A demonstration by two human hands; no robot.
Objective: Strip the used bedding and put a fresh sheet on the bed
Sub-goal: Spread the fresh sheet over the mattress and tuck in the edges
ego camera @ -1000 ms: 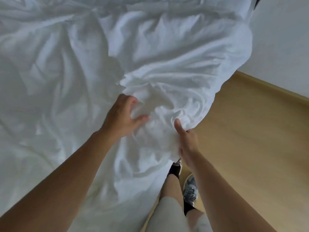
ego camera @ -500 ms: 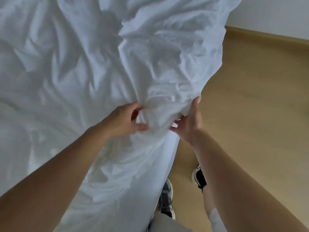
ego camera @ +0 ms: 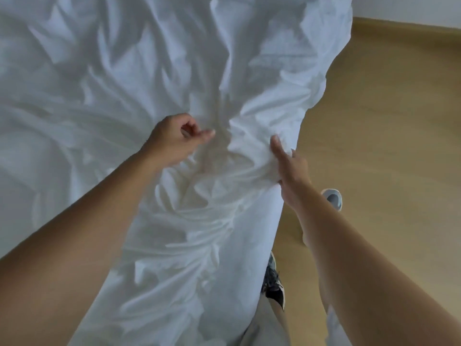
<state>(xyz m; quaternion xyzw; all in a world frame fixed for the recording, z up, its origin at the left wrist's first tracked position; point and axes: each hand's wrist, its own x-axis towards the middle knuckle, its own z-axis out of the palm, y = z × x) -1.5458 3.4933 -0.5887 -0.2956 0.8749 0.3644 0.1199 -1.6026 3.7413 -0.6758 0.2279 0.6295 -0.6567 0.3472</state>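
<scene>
The sheet (ego camera: 262, 101) edge runs up the frame's centre-right; the right hand (ego camera: 291, 168) pinches it, the left hand (ego camera: 174, 142) clenched empty just beside.

Bare forearms (ego camera: 104, 221), pale trousers (ego camera: 262, 328), perhaps shorts, and grey-and-white trainers (ego camera: 333, 198).

Light: soft and even, fairly bright, no glare.
Shadows: pale grey-blue in the folds of the sheet (ego camera: 124, 83); faint shade under the forearms (ego camera: 87, 233).
Blur: slight smear on the left hand (ego camera: 174, 141) and the creases near it.
Edges: wide-angle stretch; the forearms balloon toward the lower corners.
</scene>
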